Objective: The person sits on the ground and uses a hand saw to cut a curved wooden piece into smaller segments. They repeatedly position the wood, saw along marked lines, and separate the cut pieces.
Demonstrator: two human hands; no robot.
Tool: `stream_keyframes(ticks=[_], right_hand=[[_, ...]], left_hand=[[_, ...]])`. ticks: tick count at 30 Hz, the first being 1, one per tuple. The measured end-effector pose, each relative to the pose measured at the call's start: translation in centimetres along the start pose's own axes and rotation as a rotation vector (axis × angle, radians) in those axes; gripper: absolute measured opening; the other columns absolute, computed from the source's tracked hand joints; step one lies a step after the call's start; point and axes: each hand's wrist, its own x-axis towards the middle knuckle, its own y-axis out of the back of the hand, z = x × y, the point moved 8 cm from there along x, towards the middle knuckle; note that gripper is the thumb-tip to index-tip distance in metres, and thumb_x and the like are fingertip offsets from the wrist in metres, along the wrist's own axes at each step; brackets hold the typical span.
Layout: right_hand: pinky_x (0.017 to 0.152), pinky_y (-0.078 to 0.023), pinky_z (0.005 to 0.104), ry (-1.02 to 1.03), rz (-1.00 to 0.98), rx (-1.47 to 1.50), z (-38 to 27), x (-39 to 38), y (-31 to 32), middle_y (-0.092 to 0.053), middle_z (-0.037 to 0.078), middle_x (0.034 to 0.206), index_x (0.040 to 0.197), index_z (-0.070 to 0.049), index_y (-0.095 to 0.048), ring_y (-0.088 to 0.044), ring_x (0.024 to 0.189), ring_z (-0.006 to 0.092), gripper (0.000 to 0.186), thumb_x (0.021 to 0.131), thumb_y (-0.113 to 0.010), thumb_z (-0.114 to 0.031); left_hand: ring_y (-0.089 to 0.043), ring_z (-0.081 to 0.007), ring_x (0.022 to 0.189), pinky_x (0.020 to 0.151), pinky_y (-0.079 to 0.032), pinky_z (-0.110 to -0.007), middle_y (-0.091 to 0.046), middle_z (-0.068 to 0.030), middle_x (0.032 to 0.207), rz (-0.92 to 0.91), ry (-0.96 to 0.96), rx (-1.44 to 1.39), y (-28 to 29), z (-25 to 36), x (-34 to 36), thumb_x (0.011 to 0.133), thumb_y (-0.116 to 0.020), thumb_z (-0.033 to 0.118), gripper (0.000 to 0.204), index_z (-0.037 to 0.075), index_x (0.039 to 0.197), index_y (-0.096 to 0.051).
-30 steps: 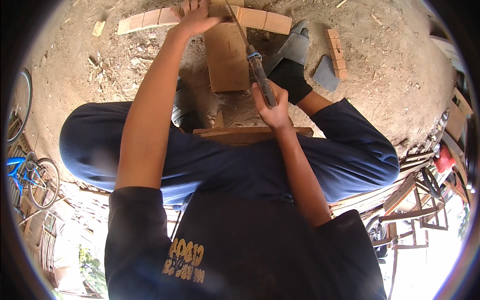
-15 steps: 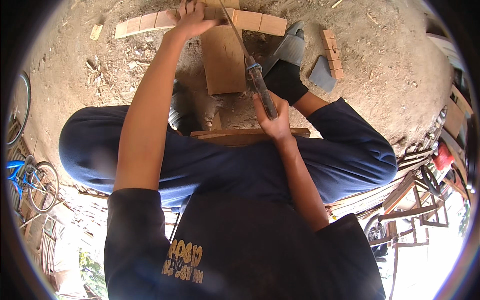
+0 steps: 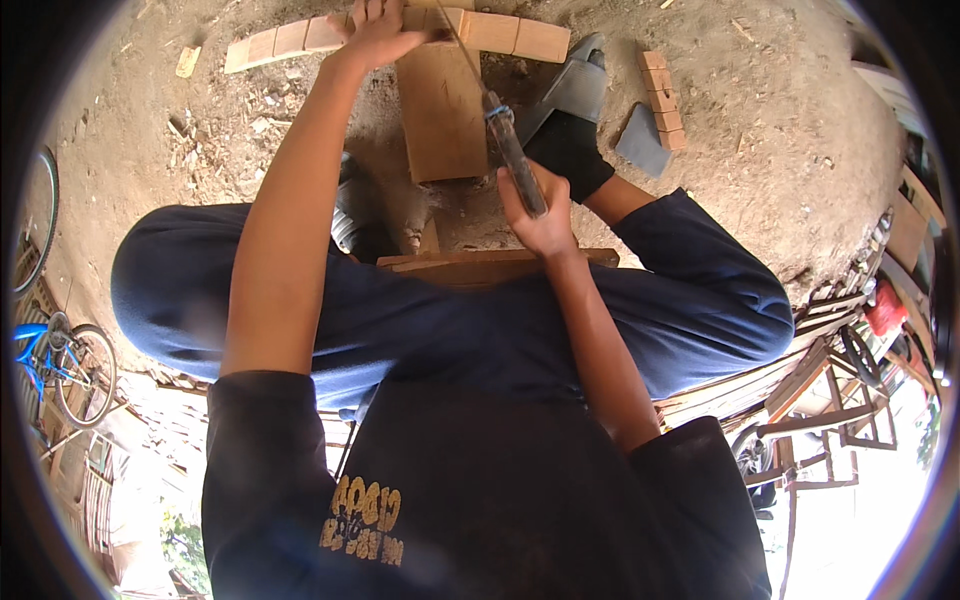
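Observation:
My left hand (image 3: 380, 38) is at the top of the view, fingers spread and bent over a curved strip of pale wooden blocks (image 3: 538, 40), gripping it on a brown board (image 3: 440, 130). My right hand (image 3: 538, 215) is closed round the worn handle of a saw (image 3: 510, 135). The thin blade runs up and away across the curved strip, just right of my left thumb. Where the teeth meet the wood is too small to tell.
A short row of small wooden blocks (image 3: 662, 100) lies right of my sandalled foot (image 3: 575, 95), beside a dark grey slab (image 3: 642, 140). A wooden plank (image 3: 500, 258) is by my legs. A blue bicycle (image 3: 55, 355) stands far left, stacked timber (image 3: 905, 220) far right.
The saw and my right hand drew back toward me, then moved forward again in the last half second. My left hand stays on the curved strip. The view has shifted slightly.

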Motion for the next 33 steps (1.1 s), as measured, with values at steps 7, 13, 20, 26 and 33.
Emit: stream_keyframes(ticks=[7,13,20,26,33], right_hand=[[0.052,-0.036,0.0261,0.026,0.018,0.007,0.0,-1.1,0.6,-0.046,-0.004,0.062,0.077,0.0,-0.056,-0.041,0.063,0.0019,0.022,0.096,-0.063,-0.008],[0.052,-0.037,0.0257,-0.016,0.025,0.038,0.8,0.7,0.1,-0.046,-0.004,0.063,0.079,0.0,-0.057,-0.041,0.063,0.0023,0.021,0.097,-0.063,-0.008],[0.052,-0.038,0.027,0.027,0.009,-0.044,-0.1,0.6,-0.2,-0.048,-0.002,0.062,0.079,0.0,-0.058,-0.042,0.063,0.0028,0.02,0.096,-0.063,-0.009],[0.052,-0.038,0.0279,-0.03,0.027,0.008,0.5,-0.3,0.4,-0.049,0.0,0.062,0.078,0.0,-0.057,-0.042,0.062,0.0033,0.022,0.096,-0.063,-0.01],[0.052,-0.037,0.0264,-0.014,0.031,0.008,0.5,1.6,-0.2,-0.049,-0.002,0.062,0.08,0.001,-0.059,-0.042,0.062,0.0025,0.019,0.096,-0.064,-0.009]], left_hand=[[0.005,-0.0406,0.153,0.122,0.001,-0.059,-0.01,-0.0226,0.164,-0.044,0.005,-0.079,2.7,2.0,-1.7,0.085,-0.063,0.063,0.106,0.001,0.158,-0.018],[0.005,-0.0402,0.154,0.122,0.001,-0.059,-0.009,-0.0225,0.164,-0.101,0.009,-0.131,4.8,4.8,-3.3,0.086,-0.062,0.064,0.105,0.001,0.158,-0.018],[0.006,-0.0406,0.154,0.122,0.004,-0.059,-0.006,-0.0239,0.165,-0.06,-0.043,-0.063,2.1,1.7,-1.3,0.088,-0.06,0.061,0.104,0.0,0.159,-0.014],[0.006,-0.0411,0.154,0.122,0.003,-0.059,-0.003,-0.0236,0.166,-0.103,-0.021,-0.011,2.5,2.7,-1.8,0.088,-0.059,0.055,0.103,-0.001,0.16,-0.011],[0.006,-0.041,0.154,0.122,0.0,-0.06,-0.005,-0.0241,0.165,-0.082,-0.045,-0.125,1.4,1.9,-0.5,0.085,-0.061,0.061,0.108,-0.001,0.159,-0.013]])
